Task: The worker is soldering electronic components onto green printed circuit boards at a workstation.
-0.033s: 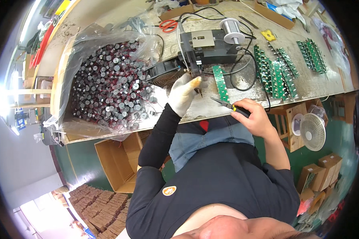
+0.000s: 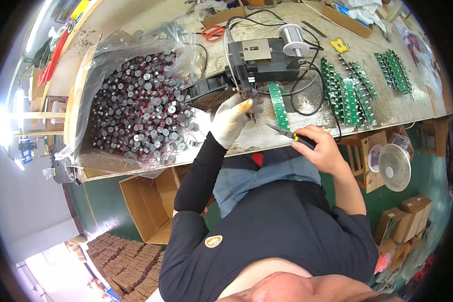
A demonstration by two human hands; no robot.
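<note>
My left hand [image 2: 231,120], in a white glove, pinches a small dark part at its fingertips just in front of a black soldering station [image 2: 260,58]. My bare right hand [image 2: 321,147] grips a thin tool with a black and yellow handle [image 2: 291,135], its tip pointing left toward the gloved fingers. A narrow green circuit board strip [image 2: 278,105] lies on the bench between the two hands. To the left, a plastic-lined box [image 2: 136,113] is heaped with small round grey parts with red wires.
A solder spool [image 2: 293,38] and red scissors [image 2: 214,32] lie behind the station, a small black fan [image 2: 211,96] beside it. Rows of green boards [image 2: 345,93] cover the right of the bench. A white fan [image 2: 393,167] and cardboard boxes [image 2: 147,204] stand below the bench.
</note>
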